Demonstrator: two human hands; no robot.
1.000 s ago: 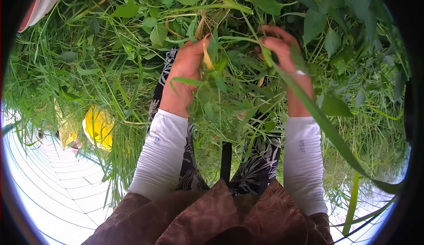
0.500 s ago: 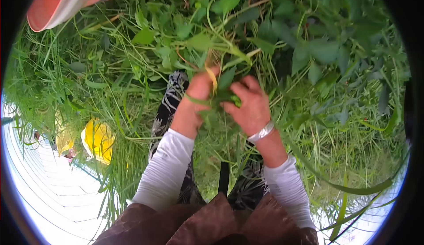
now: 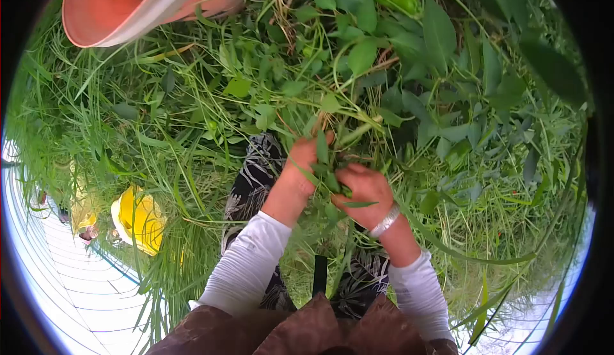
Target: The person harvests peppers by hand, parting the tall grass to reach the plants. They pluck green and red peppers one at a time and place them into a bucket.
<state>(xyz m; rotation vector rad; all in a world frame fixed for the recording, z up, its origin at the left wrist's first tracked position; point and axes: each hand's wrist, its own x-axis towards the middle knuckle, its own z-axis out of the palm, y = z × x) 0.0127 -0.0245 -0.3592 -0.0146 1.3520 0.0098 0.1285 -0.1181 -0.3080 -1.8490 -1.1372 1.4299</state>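
Among the green leaves of a bushy plant (image 3: 362, 55), both hands work close together at its lower stems. My left hand (image 3: 303, 163) is closed at a leafy stem (image 3: 322, 147), with leaves covering part of its fingers. Just to the right, my right hand (image 3: 366, 192), with a silver bracelet (image 3: 385, 220) at its wrist, has its fingers curled in. A small green thing (image 3: 346, 190) shows at its fingertips, too little of it to tell a leaf from a fruit. A pale thick stem (image 3: 359, 131) slants above the hands.
An orange bucket (image 3: 96, 16) lies tilted at the upper left, with some green matter inside. A green pepper-like fruit (image 3: 401, 2) hangs near the top. Tall grass (image 3: 192, 189) surrounds me. At far left is a yellow bag-like thing (image 3: 141, 220), near a person (image 3: 86, 227).
The view has shifted, so the bucket shows more and the plants sit lower. Both hands stay in the foliage; the right hand's fingers have curled in more.
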